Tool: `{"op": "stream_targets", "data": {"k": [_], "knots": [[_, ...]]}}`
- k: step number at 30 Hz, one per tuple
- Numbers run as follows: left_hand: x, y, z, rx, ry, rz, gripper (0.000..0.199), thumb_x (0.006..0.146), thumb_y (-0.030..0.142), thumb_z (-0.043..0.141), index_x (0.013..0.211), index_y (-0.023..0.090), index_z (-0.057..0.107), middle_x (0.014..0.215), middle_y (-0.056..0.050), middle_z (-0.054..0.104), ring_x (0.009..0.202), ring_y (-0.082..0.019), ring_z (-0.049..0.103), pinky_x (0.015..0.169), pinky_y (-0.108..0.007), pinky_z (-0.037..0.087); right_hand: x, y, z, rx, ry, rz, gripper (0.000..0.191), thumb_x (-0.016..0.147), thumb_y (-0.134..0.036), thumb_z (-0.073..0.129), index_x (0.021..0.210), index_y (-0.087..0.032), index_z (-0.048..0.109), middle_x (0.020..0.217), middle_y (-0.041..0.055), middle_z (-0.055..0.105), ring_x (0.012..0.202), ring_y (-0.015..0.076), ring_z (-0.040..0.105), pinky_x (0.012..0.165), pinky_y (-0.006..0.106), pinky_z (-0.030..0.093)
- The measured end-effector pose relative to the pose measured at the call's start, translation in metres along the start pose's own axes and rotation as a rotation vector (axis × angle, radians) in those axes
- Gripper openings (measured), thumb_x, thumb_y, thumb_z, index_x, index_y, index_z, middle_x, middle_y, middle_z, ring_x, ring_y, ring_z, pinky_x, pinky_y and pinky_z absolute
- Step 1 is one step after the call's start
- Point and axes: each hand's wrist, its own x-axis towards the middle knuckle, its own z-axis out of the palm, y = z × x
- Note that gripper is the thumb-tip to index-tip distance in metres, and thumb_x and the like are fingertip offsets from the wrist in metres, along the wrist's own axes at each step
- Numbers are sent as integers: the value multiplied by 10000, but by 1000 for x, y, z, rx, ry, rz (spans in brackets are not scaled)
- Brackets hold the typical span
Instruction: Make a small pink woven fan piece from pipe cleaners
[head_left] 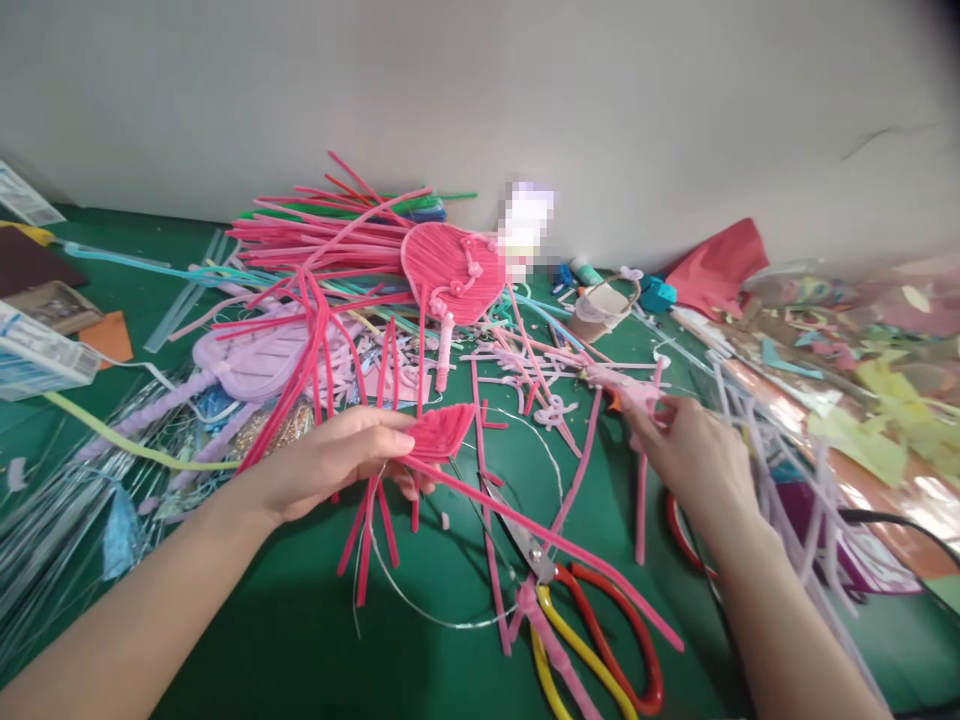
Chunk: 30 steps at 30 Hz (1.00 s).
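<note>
Pink piece (444, 436) pinched in left hand (346, 450), two fans (442, 262) beyond, one scissors (535, 556) right of it; right hand (701, 462), can't tell; green table (285, 630), grey wall (450, 90).

left hand (341, 452) in a thumb-on-top pinch, right hand (697, 465) palm down, forearms (169, 580) wide apart

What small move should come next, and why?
Perhaps bring the right hand to the long hot-pink fuzzy strand: it pokes out beside the pointed hot-pink fuzzy piece in the left hand, and nothing holds its far end.
</note>
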Motion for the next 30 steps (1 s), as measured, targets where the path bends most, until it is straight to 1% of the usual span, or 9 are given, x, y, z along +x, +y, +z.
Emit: {"op": "stream_targets", "data": {"k": [3, 5, 7, 11, 14, 19, 21, 27, 30], "knots": [[0, 2, 1, -16, 22, -8, 228, 886, 352, 663, 840, 163, 783, 815, -72, 784, 775, -193, 716, 776, -295, 574, -21, -18, -22, 131, 84, -112, 557, 902, -657, 476, 995, -159, 708, 868, 133, 743, 795, 289, 693, 675, 377, 483], [1, 2, 4, 25, 58, -1, 250, 880, 397, 693, 869, 164, 784, 843, -77, 793, 797, -205, 729, 815, -321, 582, -41, -36, -41, 307, 43, -245, 460, 913, -630, 506, 900, -222, 718, 774, 55, 743, 689, 222, 702, 559, 300, 474], [3, 2, 7, 89, 99, 0, 269, 852, 428, 726, 909, 171, 779, 881, -74, 802, 837, -227, 740, 867, -362, 583, -61, -55, -59, 381, -56, -466, 384, 918, -593, 547, 883, -250, 717, 756, 21, 740, 675, 193, 710, 494, 261, 470], [5, 1, 10, 223, 182, -7, 286, 844, 445, 726, 954, 184, 766, 897, -53, 804, 861, -238, 743, 850, -360, 585, -86, -75, -72, 357, -126, -773, 307, 934, -519, 587, 1015, -241, 689, 853, 24, 750, 746, 188, 722, 616, 288, 556], [6, -2, 11, 286, 216, 21, 281, 862, 446, 705, 952, 187, 769, 829, -35, 791, 780, -208, 734, 781, -308, 580, -94, -77, -67, 318, -141, -854, 269, 935, -453, 621, 1078, -226, 644, 870, 20, 745, 767, 183, 711, 672, 313, 554], [5, -7, 12, 268, 311, 24, 475, 870, 470, 704, 1264, 213, 639, 801, -8, 808, 754, -202, 754, 770, -293, 572, -100, -79, -57, 288, -183, -924, 176, 975, -259, 574, 1142, -200, 577, 784, -16, 723, 703, 181, 678, 745, 381, 499], [4, -7, 13, 282, 319, 31, 499, 871, 476, 704, 1295, 231, 609, 784, 4, 813, 762, -202, 762, 786, -291, 569, -98, -81, -57, 279, -183, -925, 173, 985, -172, 520, 1140, -218, 584, 748, -31, 697, 678, 170, 656, 748, 379, 486], [5, -4, 13, 330, 293, 64, 473, 864, 508, 704, 1254, 250, 631, 811, 13, 823, 879, -222, 775, 872, -305, 558, -82, -78, -65, 230, -236, -940, 366, 974, -96, 391, 1185, -246, 650, 909, 45, 634, 609, 114, 611, 528, 227, 471], [6, -5, 11, 337, 293, 68, 506, 841, 514, 730, 1259, 247, 631, 848, 8, 828, 926, -238, 775, 922, -329, 544, -72, -75, -66, 180, -216, -960, 409, 964, -102, 373, 1187, -262, 677, 956, 53, 621, 528, 84, 566, 463, 205, 447]]}}
